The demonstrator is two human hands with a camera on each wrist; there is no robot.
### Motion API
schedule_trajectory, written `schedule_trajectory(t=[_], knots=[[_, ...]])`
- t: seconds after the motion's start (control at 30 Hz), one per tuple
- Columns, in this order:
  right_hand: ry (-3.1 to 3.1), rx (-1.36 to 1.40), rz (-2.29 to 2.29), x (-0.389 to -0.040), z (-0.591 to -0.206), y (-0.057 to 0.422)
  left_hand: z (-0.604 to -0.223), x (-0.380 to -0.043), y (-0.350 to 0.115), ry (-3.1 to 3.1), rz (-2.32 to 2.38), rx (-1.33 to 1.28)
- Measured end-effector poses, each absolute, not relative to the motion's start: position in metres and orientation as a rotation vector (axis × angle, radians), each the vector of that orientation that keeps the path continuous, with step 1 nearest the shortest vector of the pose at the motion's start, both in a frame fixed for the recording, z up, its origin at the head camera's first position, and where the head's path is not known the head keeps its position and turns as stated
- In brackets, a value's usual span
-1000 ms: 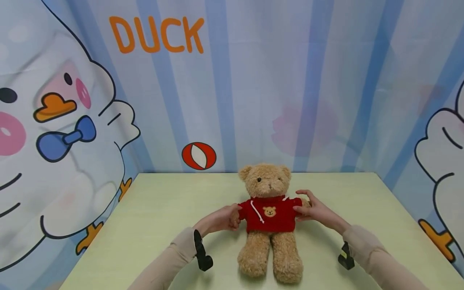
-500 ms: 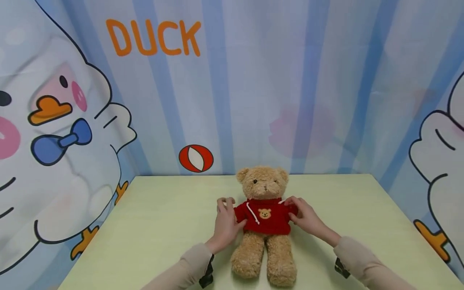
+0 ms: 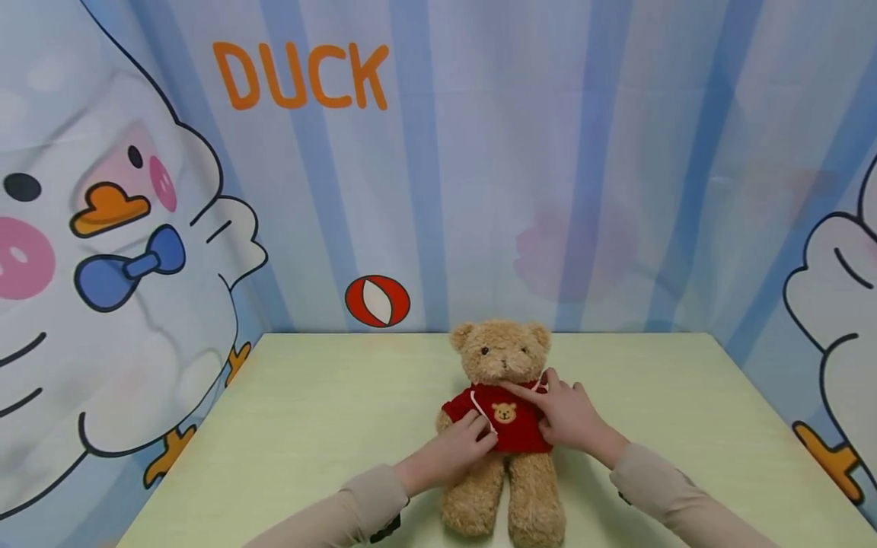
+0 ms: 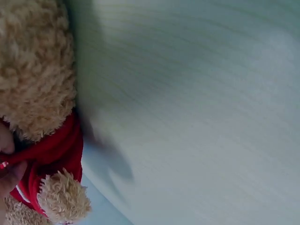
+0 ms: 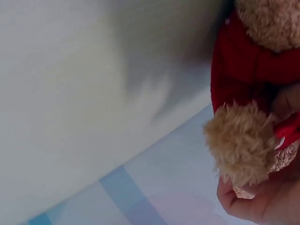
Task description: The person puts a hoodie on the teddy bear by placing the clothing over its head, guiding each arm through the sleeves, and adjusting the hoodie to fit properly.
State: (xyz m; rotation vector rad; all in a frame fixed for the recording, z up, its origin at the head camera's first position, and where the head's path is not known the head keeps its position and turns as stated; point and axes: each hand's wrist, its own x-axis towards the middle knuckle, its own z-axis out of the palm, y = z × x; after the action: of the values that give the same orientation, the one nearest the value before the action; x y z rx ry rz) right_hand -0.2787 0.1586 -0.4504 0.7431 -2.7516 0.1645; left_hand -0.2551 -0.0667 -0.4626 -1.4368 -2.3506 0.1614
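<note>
A teddy bear [image 3: 500, 352] with curly tan fur sits upright, facing me. It wears a red hoodie [image 3: 514, 434] with a bear-face patch and white drawstrings. My left hand [image 3: 452, 453] pinches the hoodie's lower front, near one drawstring's end; in the left wrist view its fingertips [image 4: 13, 177] lie on the red cloth. At the other side is my right hand [image 3: 578, 415], its index finger stretched across the collar below the chin and its thumb at the hoodie's side. The right wrist view shows the bear's furry paw [image 5: 241, 143] close to that hand, with the thumb against the cloth.
A pale yellow-green table [image 3: 329, 396] holds the bear. Its far edge meets a blue striped curtain [image 3: 473, 190] printed with ducks, a ball and lettering. Dark wrist straps show at the cuffs.
My left hand has left the bear's arm and moved to the hoodie's lower front. My right hand has shifted from the other arm inward to the collar. The bear stays seated.
</note>
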Motion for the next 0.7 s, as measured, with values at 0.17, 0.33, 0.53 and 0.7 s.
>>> schedule_trajectory(t=[0.17,0.33,0.53,0.7], knots=[[-2.711,0.722,0.038,-0.282,-0.454,0.154,-0.465,-0.252,-0.067,-2.258,0.300,-1.513],[-2.651,0.658,-0.011,-0.284,-0.461,0.153,-0.464,-0.249,-0.067,-2.231,0.364,-1.633],[-2.633,0.668,0.013,-0.285,-0.463,0.160,-0.466,-0.253,-0.073,-2.442,-0.237,-1.484],[-2.657,0.705,0.026,-0.284,-0.465,0.166,-0.475,-0.264,-0.084,-2.606,-1.161,-0.776]])
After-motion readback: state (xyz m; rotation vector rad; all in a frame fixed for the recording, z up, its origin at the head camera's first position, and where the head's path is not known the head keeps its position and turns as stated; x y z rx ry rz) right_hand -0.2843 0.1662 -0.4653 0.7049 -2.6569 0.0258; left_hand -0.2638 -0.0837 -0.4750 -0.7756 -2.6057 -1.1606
